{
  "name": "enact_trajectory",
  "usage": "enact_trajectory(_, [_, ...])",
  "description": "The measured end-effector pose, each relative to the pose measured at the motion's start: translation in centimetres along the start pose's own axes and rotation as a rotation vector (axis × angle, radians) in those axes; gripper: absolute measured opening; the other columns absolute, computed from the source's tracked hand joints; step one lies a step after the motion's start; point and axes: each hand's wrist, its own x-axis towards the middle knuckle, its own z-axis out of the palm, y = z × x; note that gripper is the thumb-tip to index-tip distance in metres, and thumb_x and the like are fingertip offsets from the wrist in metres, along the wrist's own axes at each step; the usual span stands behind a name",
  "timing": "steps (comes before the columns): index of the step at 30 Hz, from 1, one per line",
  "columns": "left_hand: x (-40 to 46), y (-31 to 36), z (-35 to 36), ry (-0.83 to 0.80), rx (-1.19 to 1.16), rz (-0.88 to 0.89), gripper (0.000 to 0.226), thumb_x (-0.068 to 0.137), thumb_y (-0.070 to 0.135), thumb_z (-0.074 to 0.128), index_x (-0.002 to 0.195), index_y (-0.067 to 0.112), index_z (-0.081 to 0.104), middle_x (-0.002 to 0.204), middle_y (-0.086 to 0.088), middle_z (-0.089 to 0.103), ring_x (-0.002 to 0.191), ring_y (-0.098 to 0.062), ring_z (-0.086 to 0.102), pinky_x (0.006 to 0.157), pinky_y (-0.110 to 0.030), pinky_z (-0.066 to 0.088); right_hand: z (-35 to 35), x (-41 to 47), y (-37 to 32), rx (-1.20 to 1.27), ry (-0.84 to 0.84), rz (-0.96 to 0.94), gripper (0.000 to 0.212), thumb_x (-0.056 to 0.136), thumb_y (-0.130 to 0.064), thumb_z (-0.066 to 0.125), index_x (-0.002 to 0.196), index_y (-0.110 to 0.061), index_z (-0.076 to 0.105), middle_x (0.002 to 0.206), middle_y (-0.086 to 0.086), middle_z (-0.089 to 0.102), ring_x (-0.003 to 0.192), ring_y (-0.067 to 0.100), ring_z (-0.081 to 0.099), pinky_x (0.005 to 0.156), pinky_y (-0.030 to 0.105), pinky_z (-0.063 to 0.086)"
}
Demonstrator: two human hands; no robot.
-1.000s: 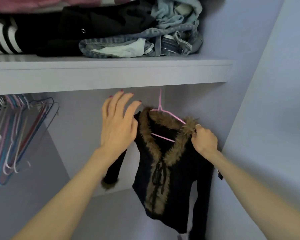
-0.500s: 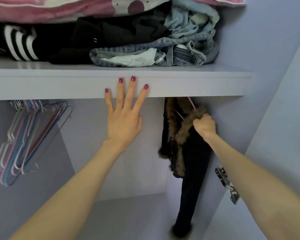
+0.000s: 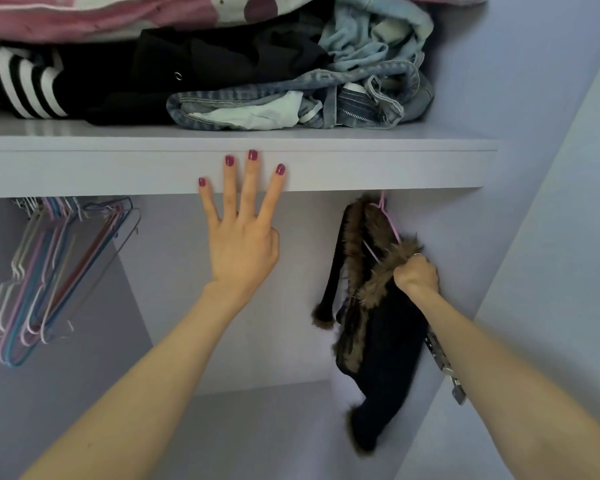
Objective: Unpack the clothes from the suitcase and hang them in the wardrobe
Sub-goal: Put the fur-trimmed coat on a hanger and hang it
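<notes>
Both hands are up inside the wardrobe: my left hand [image 3: 241, 244] lies flat, fingers spread, against the front edge of the shelf [image 3: 378, 164], while my right hand [image 3: 417, 276] grips the fur-trimmed black cardigan [image 3: 381, 327] at its collar. It hangs on a pink hanger [image 3: 388, 223] just beyond my right hand. Empty hangers [image 3: 59, 271] hang far off beyond my left hand. I can read no labels.
</notes>
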Motion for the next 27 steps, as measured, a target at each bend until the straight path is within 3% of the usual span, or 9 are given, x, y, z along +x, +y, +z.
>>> enact_trajectory(6, [-0.3, 0.5, -2.1, -0.134, -0.029, -0.022, 0.085, 0.073, 0.001, 0.048, 0.15, 0.018, 0.015, 0.156, -0.015, 0.01, 0.142, -0.038, 0.003, 0.111, -0.06, 0.001, -1.2, -2.0, 0.5, -0.035, -0.012, -0.051, 0.03, 0.096, -0.022, 0.047, 0.113, 0.001, 0.057, 0.12, 0.02, 0.058, 0.109, 0.037, 0.056, 0.089, 0.038, 0.047])
enact_trajectory(12, [-3.3, 0.9, -4.2, -0.374, -0.153, -0.013, 0.078, 0.081, 0.005, 0.047, 0.149, 0.017, 0.013, 0.157, -0.014, 0.004, 0.144, -0.036, 0.001, 0.113, -0.055, -0.001, -3.6, -6.3, 1.2, -0.117, 0.068, -0.187, 0.03, 0.096, -0.019, 0.046, 0.117, 0.002, 0.053, 0.119, 0.023, 0.058, 0.11, 0.038, 0.055, 0.087, 0.035, 0.045])
enact_trajectory(14, [-4.8, 1.3, -5.4, -0.514, -0.248, -0.024, 0.068, 0.088, 0.009, 0.043, 0.149, 0.016, 0.013, 0.157, -0.014, 0.006, 0.144, -0.034, 0.003, 0.116, -0.051, 0.006, -3.9, -8.7, 1.9, -0.149, 0.076, -0.255, 0.032, 0.097, -0.019, 0.045, 0.12, 0.001, 0.052, 0.121, 0.022, 0.058, 0.112, 0.038, 0.054, 0.088, 0.036, 0.045])
enact_trajectory(16, [-6.8, 1.8, -7.0, -0.625, -0.367, -0.015, 0.058, 0.093, 0.013, 0.041, 0.147, 0.013, 0.019, 0.154, -0.014, 0.018, 0.141, -0.032, 0.017, 0.114, -0.044, 0.019, -3.6, -11.7, 3.4, -0.167, 0.06, -0.305, 0.03, 0.097, -0.018, 0.044, 0.119, 0.001, 0.052, 0.119, 0.021, 0.058, 0.111, 0.037, 0.055, 0.087, 0.035, 0.045])
enact_trajectory(19, [-10.6, 3.0, -9.9, -0.779, -0.581, 0.033, 0.048, 0.096, 0.015, 0.04, 0.143, 0.014, 0.03, 0.141, -0.009, 0.04, 0.123, -0.028, 0.044, 0.099, -0.039, 0.037, -2.8, -17.1, 6.6, -0.178, -0.02, -0.331, 0.028, 0.096, -0.017, 0.045, 0.119, -0.003, 0.054, 0.115, 0.018, 0.06, 0.107, 0.035, 0.057, 0.089, 0.037, 0.046])
enact_trajectory(27, [-21.4, 7.1, -15.9, -1.133, -0.851, 0.155, 0.034, 0.096, 0.015, 0.045, 0.129, 0.011, 0.051, 0.131, -0.006, 0.053, 0.119, -0.026, 0.051, 0.098, -0.033, 0.041, -1.1, -32.1, 17.4, -0.156, -0.4, -0.16, 0.03, 0.096, -0.023, 0.047, 0.123, -0.014, 0.056, 0.122, 0.01, 0.06, 0.108, 0.026, 0.057, 0.094, 0.032, 0.045])
